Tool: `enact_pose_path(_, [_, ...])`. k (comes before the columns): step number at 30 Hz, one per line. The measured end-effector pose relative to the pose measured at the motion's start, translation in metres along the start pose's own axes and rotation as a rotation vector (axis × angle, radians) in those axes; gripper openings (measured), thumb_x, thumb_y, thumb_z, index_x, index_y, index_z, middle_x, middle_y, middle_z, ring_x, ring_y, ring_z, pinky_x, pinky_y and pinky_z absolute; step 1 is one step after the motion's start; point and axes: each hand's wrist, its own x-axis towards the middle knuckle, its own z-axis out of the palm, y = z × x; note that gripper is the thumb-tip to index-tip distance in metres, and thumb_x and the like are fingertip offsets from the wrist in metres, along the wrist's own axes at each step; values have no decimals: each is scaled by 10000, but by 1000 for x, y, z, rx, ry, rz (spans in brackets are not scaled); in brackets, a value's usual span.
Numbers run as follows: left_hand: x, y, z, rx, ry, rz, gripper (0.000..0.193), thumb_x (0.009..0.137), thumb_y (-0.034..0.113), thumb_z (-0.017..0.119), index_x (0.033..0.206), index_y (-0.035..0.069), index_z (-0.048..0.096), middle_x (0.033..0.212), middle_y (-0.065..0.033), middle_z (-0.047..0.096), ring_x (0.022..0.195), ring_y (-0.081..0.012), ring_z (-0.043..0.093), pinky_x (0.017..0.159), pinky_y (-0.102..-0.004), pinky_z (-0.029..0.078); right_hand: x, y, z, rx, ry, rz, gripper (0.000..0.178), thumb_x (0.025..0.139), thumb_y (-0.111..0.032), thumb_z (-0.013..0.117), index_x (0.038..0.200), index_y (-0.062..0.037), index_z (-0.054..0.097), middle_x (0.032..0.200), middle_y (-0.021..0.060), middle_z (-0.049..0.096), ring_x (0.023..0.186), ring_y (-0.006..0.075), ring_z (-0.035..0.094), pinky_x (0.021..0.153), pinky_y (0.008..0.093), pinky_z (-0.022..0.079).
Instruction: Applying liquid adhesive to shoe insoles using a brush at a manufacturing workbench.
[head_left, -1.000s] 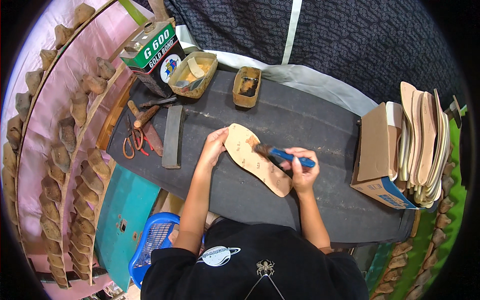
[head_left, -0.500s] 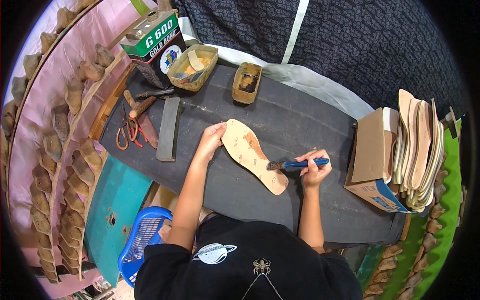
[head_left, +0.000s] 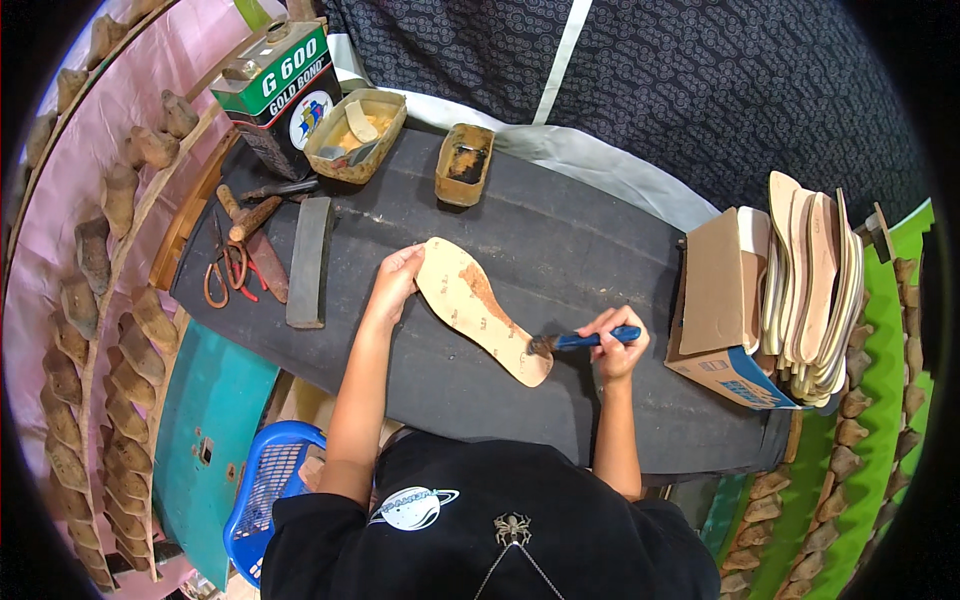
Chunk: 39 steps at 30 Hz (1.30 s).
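Pinched by its upper left end, a tan shoe insole (head_left: 478, 312) is in my left hand (head_left: 400, 275). Small dark marks and a brownish smeared patch show on its face. My right hand (head_left: 618, 345) is closed round the blue handle of a brush (head_left: 585, 339). The dark bristles touch the insole near its lower right end. Farther off on the black-covered table (head_left: 400, 215) stands a small stained tub (head_left: 464, 165) with dark residue inside.
At the far left stand a metal can (head_left: 275, 95) and a tub with yellowish paste (head_left: 357, 135). Nearer lie a hammer (head_left: 250, 220), scissors (head_left: 225, 265) and a grey block (head_left: 310, 262). A cardboard box (head_left: 720, 290) with stacked insoles (head_left: 812, 285) stands right. Shoe lasts (head_left: 120, 200) line the left racks.
The whole view has shifted, so everything sits a little farther left. The brush tip has moved slightly up along the insole, and its handle lies a bit differently in my right hand.
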Motion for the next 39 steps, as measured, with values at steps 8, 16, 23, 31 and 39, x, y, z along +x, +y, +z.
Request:
enact_pose_path(8, [1, -1, 1, 10, -45, 19, 294, 871, 173, 413, 1058, -39, 494, 955, -87, 583, 835, -133, 575, 732, -239, 458, -7, -2, 26, 37, 96, 35, 184, 730, -155, 531, 714, -10, 420, 684, 196, 567, 396, 119, 484, 349, 191, 397])
enact_pose_path(16, [1, -1, 0, -8, -30, 23, 280, 869, 157, 418, 1053, -42, 490, 952, -82, 582, 821, -125, 579, 713, -233, 470, -17, -1, -5, 17, 70, 37, 183, 718, -156, 531, 664, -16, 426, 636, 164, 569, 377, 62, 417, 359, 180, 350])
enact_pose_path(23, [1, -1, 0, 12, -30, 36, 292, 871, 164, 415, 1063, -43, 494, 958, -87, 583, 837, -134, 575, 730, -240, 459, -21, -8, -17, -51, 106, -3, 222, 721, -199, 526, 668, -18, 408, 593, 174, 550, 367, 79, 417, 330, 161, 329])
enact_pose_path(31, [-1, 1, 3, -9, -19, 57, 291, 865, 171, 430, 1061, -33, 497, 944, -84, 591, 821, -133, 584, 711, -241, 472, -20, -2, 11, -6, 166, -4, 203, 727, -168, 534, 724, -11, 405, 696, 198, 560, 400, 115, 467, 337, 178, 380])
enact_pose_path(39, [1, 1, 2, 5, -18, 53, 299, 865, 176, 431, 1063, -38, 498, 945, -89, 590, 808, -131, 584, 701, -237, 472, -18, -12, -14, -185, 16, -77, 208, 720, -184, 546, 690, -22, 420, 616, 173, 555, 372, 57, 393, 338, 142, 291])
